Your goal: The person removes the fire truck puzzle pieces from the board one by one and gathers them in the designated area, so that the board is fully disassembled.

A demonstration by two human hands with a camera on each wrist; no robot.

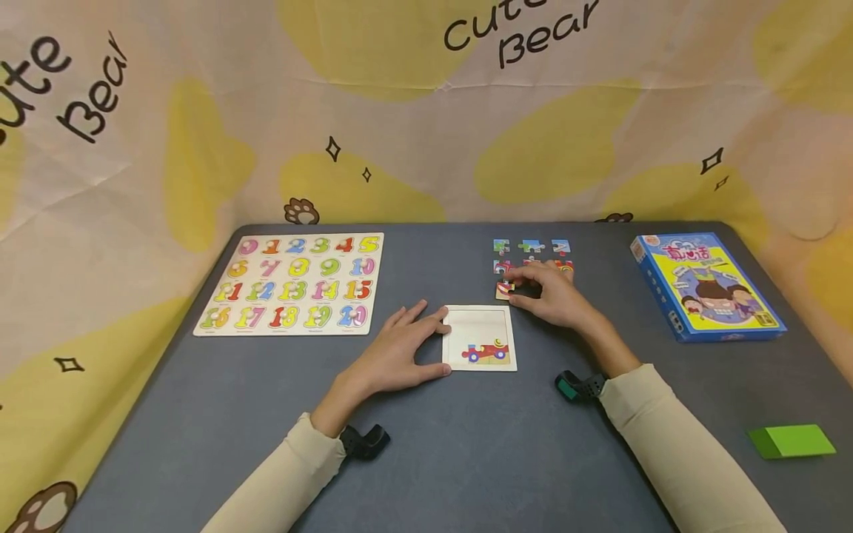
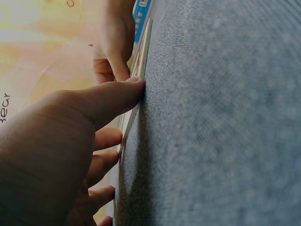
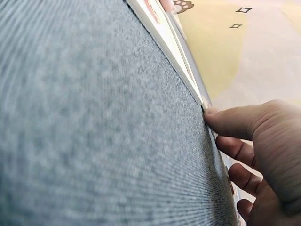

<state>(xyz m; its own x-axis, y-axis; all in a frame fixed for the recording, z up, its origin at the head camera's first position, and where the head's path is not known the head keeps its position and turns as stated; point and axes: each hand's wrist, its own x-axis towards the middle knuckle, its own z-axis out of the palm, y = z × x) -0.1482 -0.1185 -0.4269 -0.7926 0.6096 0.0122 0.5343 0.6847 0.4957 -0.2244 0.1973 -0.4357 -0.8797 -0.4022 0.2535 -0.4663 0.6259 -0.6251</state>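
Observation:
A square white puzzle tray (image 1: 476, 318) lies on the table, with joined pieces picturing a red and blue car (image 1: 486, 351) in its lower right corner. My left hand (image 1: 402, 354) spreads its fingers along the tray's left side. Thumb and fingertips touch the tray edge, as the left wrist view also shows. Beyond the tray's upper right corner, my right hand (image 1: 549, 296) pinches a puzzle piece (image 1: 504, 291) between thumb and forefinger at table level. That piece cannot be made out in the right wrist view. Other loose puzzle pieces (image 1: 532, 246) lie in rows behind this hand, which partly covers some.
A number board (image 1: 313, 300) with colourful numerals lies at the back left. At the right stands a blue and yellow box (image 1: 709, 289) lying flat. A green block (image 1: 793, 441) sits near the right edge. Patterned cloth (image 1: 400, 111) hangs behind the table.

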